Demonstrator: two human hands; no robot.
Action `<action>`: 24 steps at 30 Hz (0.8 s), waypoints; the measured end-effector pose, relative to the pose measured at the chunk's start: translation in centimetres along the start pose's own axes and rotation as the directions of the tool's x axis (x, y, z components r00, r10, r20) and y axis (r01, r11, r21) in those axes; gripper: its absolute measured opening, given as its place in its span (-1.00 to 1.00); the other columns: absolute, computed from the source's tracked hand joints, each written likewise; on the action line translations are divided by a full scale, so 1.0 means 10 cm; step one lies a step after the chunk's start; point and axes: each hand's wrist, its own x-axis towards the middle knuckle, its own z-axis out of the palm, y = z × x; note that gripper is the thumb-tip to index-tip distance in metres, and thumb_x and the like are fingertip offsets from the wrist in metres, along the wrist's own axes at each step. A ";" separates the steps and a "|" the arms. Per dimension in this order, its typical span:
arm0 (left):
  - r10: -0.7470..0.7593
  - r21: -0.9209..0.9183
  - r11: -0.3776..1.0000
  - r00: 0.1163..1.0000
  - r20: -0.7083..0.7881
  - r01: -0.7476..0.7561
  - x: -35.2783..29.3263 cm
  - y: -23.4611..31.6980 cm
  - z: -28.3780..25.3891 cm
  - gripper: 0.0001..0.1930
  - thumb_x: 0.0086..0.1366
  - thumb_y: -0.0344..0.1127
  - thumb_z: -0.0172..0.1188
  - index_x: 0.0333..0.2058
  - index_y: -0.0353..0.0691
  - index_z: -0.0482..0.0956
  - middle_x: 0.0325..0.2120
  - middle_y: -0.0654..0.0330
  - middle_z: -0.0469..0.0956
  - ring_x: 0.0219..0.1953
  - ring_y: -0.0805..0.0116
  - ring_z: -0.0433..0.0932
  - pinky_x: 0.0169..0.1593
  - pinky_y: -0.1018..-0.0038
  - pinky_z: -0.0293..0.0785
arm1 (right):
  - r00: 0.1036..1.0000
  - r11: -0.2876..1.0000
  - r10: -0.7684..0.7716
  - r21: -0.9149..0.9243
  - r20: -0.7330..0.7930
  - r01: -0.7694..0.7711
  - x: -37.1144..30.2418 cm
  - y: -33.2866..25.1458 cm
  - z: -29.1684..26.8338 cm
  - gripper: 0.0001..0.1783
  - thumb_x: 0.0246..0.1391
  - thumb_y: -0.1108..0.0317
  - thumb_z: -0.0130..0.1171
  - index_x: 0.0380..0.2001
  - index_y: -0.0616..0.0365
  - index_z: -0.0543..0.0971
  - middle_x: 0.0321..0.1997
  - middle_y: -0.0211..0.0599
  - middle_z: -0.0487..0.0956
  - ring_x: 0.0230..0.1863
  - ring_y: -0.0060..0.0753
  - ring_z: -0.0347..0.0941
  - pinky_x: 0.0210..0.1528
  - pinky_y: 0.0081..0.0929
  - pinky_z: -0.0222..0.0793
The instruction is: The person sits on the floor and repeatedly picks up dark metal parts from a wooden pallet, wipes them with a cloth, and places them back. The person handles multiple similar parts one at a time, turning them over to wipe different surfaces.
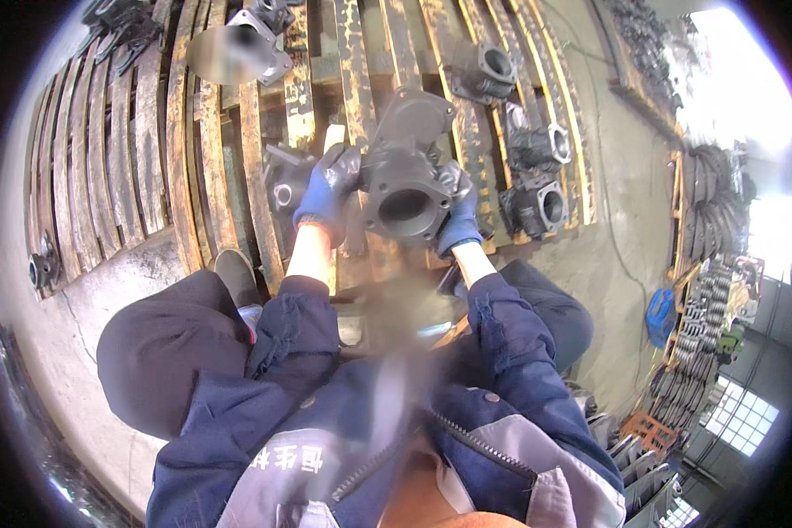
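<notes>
Five castings [407,180], two gloved hands [328,192]

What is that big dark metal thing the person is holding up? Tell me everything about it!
The dark metal casting looks like rough grey iron, with a big round opening facing the camera and a flat flange plate on top. It is held above wooden pallet slats, the gloved left hand and right hand gripping its sides.

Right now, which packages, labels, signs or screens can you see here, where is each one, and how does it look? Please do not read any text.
Printed marking: on the chest of the person's dark blue and grey jacket, bottom centre; a short row of pale characters.
No packages, signs or screens show.
Both gloved hands, left hand and right hand, hold a dark metal casting that carries no visible label.
</notes>
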 end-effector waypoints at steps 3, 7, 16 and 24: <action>-0.129 -0.273 0.953 0.991 0.020 0.129 -0.13 0.53 0.19 -0.45 0.28 0.00 0.21 0.08 -0.30 0.44 -0.25 0.25 0.53 -0.21 0.44 0.44 -0.04 0.41 0.35 | 0.989 0.993 -0.120 0.005 0.090 0.120 -0.31 -0.47 0.16 -0.63 0.32 0.12 -0.12 -0.01 0.12 0.48 -0.22 -0.36 0.52 -0.21 -0.33 0.46 -0.09 -0.42 0.41; 0.130 -0.093 0.987 0.992 0.001 -0.129 -0.38 1.13 0.36 -0.44 0.32 0.10 0.12 -0.01 -0.34 0.47 -0.46 0.13 0.54 -0.40 0.39 0.49 -0.23 0.41 0.43 | 0.856 0.868 -0.412 -0.153 0.312 0.473 -0.70 -0.95 0.14 -0.68 0.38 0.20 -0.15 -0.09 0.17 0.51 -0.35 -0.41 0.50 -0.43 -0.56 0.40 -0.42 -0.60 0.36; 0.324 0.135 0.940 0.943 -0.070 -0.313 -1.06 1.13 0.29 -0.52 0.31 0.05 0.18 0.01 -0.22 0.50 -0.22 0.10 0.58 -0.22 0.43 0.55 -0.19 0.43 0.47 | 0.672 0.745 -0.433 -0.180 0.601 0.642 -1.34 -0.97 0.08 -0.50 0.33 -0.07 -0.14 -0.11 0.13 0.55 -0.36 -0.16 0.58 -0.26 -0.24 0.55 -0.18 -0.30 0.43; 0.008 -0.035 0.999 0.999 0.032 -0.007 -1.20 0.93 -0.07 -0.34 0.30 0.16 0.16 0.00 -0.44 0.51 -0.14 0.15 0.55 -0.12 0.39 0.47 -0.04 0.45 0.40 | 0.683 -0.039 -0.415 -0.762 0.601 0.647 -2.28 -1.01 0.38 -0.43 0.27 -0.14 -0.22 -0.22 0.08 0.60 -0.25 0.12 0.59 -0.19 0.17 0.53 -0.15 -0.10 0.40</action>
